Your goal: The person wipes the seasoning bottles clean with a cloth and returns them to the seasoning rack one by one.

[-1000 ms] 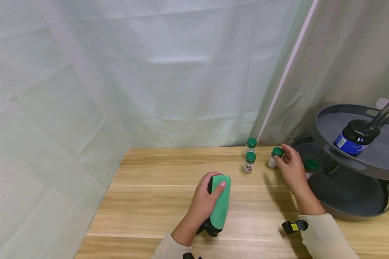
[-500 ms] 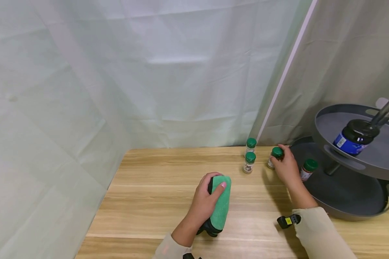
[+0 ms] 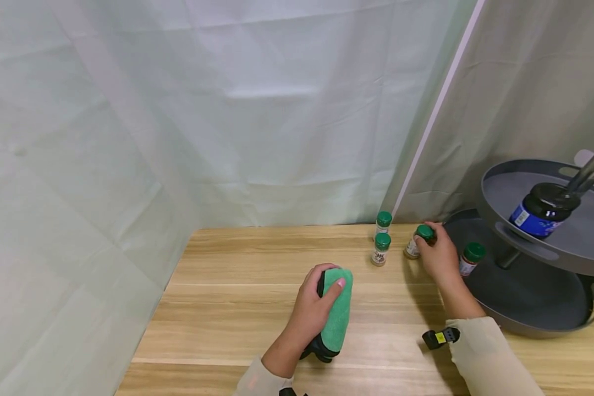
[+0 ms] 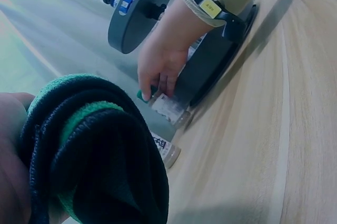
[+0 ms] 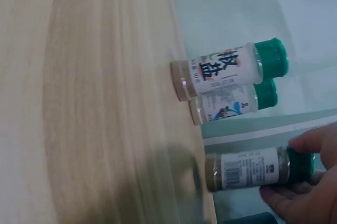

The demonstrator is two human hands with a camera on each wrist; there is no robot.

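Note:
In the head view my left hand (image 3: pixel 307 309) grips a folded green and black cloth (image 3: pixel 339 313), thumb across its green face. The cloth's dark folded end (image 4: pixel 113 166) fills much of the left wrist view. My right hand (image 3: pixel 438 257) pinches a spice jar (image 3: pixel 412 247) by its green lid, thumb on one side and fingers on the other. Its printed label (image 5: pixel 250 168) shows in the right wrist view, and its base is right at the tabletop. To its left stand two similar green-capped jars, a front one (image 3: pixel 379 255) and a back one (image 3: pixel 382 225).
A grey two-tier round stand (image 3: pixel 529 319) occupies the right side. Its lower tray bears a green-lidded jar (image 3: pixel 468 266); a dark jar with a blue label (image 3: pixel 537 220) sits on the upper tray. Pale curtains (image 3: pixel 287 137) hang behind the wooden table (image 3: pixel 237 308).
My right hand has moved slightly left and closed on the jar's lid; the jar's base has shifted a little left. The left hand and cloth have stayed put.

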